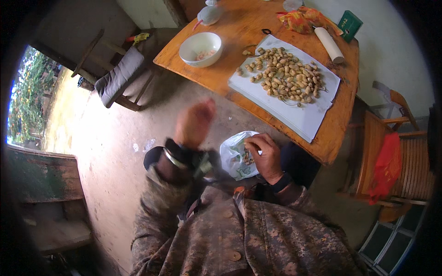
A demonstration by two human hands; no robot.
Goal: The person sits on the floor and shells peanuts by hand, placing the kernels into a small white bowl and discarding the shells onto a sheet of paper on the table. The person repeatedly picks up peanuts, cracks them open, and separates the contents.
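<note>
My left hand (pixel 195 122) is blurred above the floor, between the bowl and my lap; what its fingers hold does not show. Over a white plastic bag (pixel 228 157) is my right hand (pixel 266 155), its thumb and fingers bent close together. Whether anything is pinched there is too small to tell. Broken peanut shells (pixel 248 158) lie inside the bag. On the table, a pile of unshelled peanuts (pixel 286 74) covers part of a white board (pixel 293 119). A white bowl (pixel 188 59) near the table edge contains some pinkish shelled kernels (pixel 205 54).
The wooden table (pixel 241 100) also bears a white cylinder (pixel 328 45), a green box (pixel 349 26), a red-yellow plastic bag (pixel 297 20) and a tied pale bag (pixel 209 15). A cushioned chair (pixel 119 74) stands left; a wooden chair (pixel 411 155) with red cloth (pixel 386 169) stands right.
</note>
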